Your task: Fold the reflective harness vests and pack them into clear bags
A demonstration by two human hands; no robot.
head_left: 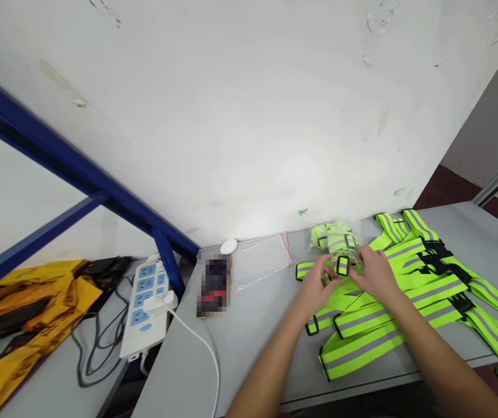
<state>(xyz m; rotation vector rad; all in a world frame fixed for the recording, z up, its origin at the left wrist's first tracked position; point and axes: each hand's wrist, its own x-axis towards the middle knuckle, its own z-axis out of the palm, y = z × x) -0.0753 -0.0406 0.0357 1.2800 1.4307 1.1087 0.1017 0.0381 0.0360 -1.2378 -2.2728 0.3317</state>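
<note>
Fluorescent yellow-green reflective straps [375, 342] with grey stripes lie in a pile on the grey table, fitted with black plastic buckles [440, 264]. Above the pile's left side, my left hand [315, 285] and my right hand [377, 273] pinch a strap end with a black slider [343, 265] between them. The fingers of both are closed at its two sides, and part of the grip is hidden. Just beyond them lies a clear plastic bag [333, 237] with folded green straps in it.
Flat clear zip bags [261, 258] lie left of the hands, near a white round object [229, 247] and a blurred-out item [214, 285]. A white power strip [146, 307] with cables and yellow bags [35, 313] are on the left, beyond a blue metal frame [131, 209].
</note>
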